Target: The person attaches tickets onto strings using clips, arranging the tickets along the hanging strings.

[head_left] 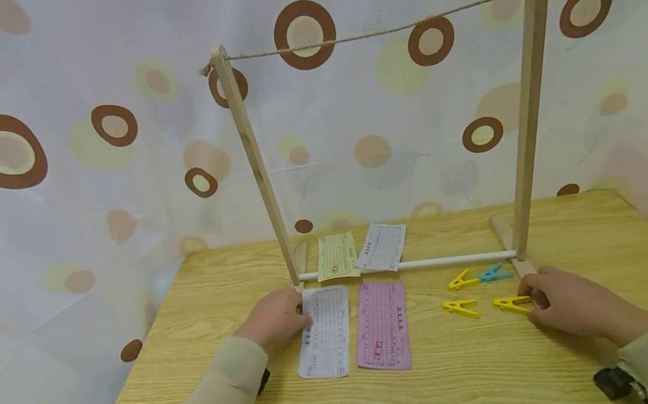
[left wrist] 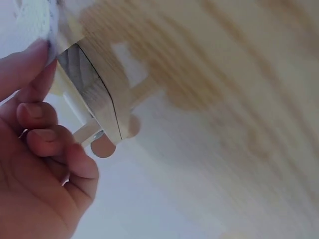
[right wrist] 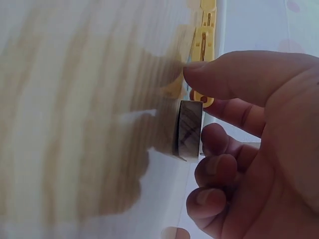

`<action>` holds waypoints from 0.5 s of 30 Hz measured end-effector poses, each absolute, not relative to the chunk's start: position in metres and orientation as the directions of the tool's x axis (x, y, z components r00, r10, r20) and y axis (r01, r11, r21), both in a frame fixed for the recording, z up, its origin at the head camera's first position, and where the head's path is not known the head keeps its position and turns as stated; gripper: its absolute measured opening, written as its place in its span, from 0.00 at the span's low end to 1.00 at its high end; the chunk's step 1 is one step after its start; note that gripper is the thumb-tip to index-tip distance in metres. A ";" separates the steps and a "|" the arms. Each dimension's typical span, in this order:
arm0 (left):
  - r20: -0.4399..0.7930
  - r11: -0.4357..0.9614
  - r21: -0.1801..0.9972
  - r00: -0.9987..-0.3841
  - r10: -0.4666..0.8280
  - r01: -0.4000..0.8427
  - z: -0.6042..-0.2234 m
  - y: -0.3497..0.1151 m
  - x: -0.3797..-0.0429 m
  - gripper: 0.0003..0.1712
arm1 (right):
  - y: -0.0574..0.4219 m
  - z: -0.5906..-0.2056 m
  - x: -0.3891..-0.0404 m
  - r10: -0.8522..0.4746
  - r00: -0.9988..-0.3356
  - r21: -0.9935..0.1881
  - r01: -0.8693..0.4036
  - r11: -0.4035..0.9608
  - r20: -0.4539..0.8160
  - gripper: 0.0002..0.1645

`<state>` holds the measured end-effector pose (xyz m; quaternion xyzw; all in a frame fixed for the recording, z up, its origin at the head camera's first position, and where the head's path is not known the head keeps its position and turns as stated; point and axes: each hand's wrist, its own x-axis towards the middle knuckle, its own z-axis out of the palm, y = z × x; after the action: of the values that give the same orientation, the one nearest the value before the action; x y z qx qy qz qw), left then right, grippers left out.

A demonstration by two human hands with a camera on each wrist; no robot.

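My left hand (head_left: 276,319) pinches the left edge of a white printed slip (head_left: 328,333) between thumb and index finger; its other fingers curl in the left wrist view. Beside that slip lies a pink slip (head_left: 382,328) with a red stamp. At the right, my right hand (head_left: 573,303) has thumb and index finger at the end of a yellow clothespin (head_left: 511,304), which shows between them in the right wrist view (right wrist: 203,55). Two more yellow clothespins (head_left: 460,308) and a blue clothespin (head_left: 493,273) lie to its left.
A wooden frame stands behind the hands, with a left post (head_left: 256,163), a right post (head_left: 531,117) and a rope (head_left: 367,35) strung between their tops. A yellowish slip (head_left: 336,255) and another white slip (head_left: 384,245) lie over its white bottom bar (head_left: 456,259). Patterned cloth hangs behind the table (head_left: 482,376).
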<state>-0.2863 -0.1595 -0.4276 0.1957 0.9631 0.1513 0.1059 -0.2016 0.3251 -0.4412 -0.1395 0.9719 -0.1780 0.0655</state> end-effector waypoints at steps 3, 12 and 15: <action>-0.098 0.856 0.347 -0.893 0.440 0.384 -0.425 -0.162 -0.284 0.12 | 0.325 -0.442 -0.200 -0.299 -0.952 -0.386 -0.254 0.887 -0.062 0.18; 0.088 0.769 0.430 -0.869 0.487 0.474 -0.405 -0.162 -0.273 0.08 | 0.324 -0.439 -0.196 -0.306 -0.952 -0.512 -0.253 0.821 -0.020 0.16; 0.137 0.743 0.439 -0.855 0.500 0.505 -0.400 -0.161 -0.270 0.09 | 0.322 -0.436 -0.195 -0.301 -0.954 -0.548 -0.250 0.798 -0.002 0.15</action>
<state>-0.2705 -0.1605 -0.3997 0.2693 0.9335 0.2368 -0.0052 -0.1946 0.3223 -0.4358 -0.1455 0.9472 -0.2824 0.0446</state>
